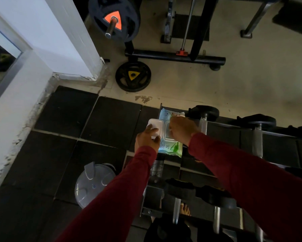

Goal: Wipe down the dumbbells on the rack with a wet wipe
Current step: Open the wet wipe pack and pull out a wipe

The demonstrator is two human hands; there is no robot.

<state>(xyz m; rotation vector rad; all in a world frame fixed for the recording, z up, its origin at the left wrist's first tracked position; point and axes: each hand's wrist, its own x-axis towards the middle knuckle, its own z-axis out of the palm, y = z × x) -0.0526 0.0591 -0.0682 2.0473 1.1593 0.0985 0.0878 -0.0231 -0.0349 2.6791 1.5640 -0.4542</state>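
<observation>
A pale blue and green wet wipe pack (172,147) lies on the top left end of the dumbbell rack (234,135). Its white plastic lid (155,125) is flipped open to the left. My left hand (146,138) holds the open lid, thumb on top. My right hand (181,128) is over the pack's opening and pinches a white wipe (179,114) that sticks up from it. Black dumbbells (205,114) with chrome handles lie on the rack to the right, and others (180,191) sit on the lower tier.
A grey round bin lid (94,184) stands on the black floor mats left of the rack. A clear bottle (157,169) lies under the pack. A weight plate (132,76) leans by a black machine frame (174,56). A white wall (24,81) runs along the left.
</observation>
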